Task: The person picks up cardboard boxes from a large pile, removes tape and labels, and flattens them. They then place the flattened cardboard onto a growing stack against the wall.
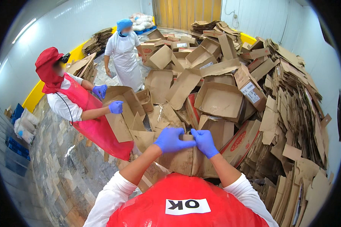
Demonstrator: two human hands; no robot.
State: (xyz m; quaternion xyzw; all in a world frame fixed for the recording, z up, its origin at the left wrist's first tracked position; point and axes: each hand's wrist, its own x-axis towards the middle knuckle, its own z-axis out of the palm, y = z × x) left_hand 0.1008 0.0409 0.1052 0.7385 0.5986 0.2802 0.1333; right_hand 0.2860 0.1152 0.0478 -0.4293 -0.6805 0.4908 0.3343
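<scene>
In front of my red apron, a brown cardboard box (pixel 176 160) stands close to me, its surface stained. Both my hands wear blue gloves and meet at its upper edge. My left hand (pixel 173 140) is closed over that edge, thumb toward the right. Just beside it, my right hand (pixel 205 143) pinches the same edge near a corner or seam. The fingertips on the far side of the cardboard are hidden. Right beyond my hands lie torn flaps and an open cardboard tray (pixel 219 100).
A big heap of open boxes (pixel 185 85) spreads ahead. Stacked flattened cardboard (pixel 299 113) rises along the right. At left, a co-worker in a red apron (pixel 91 109) handles a box (pixel 125 100); another in white (pixel 124 56) stands farther back. Patchy floor (pixel 60 162) lies left.
</scene>
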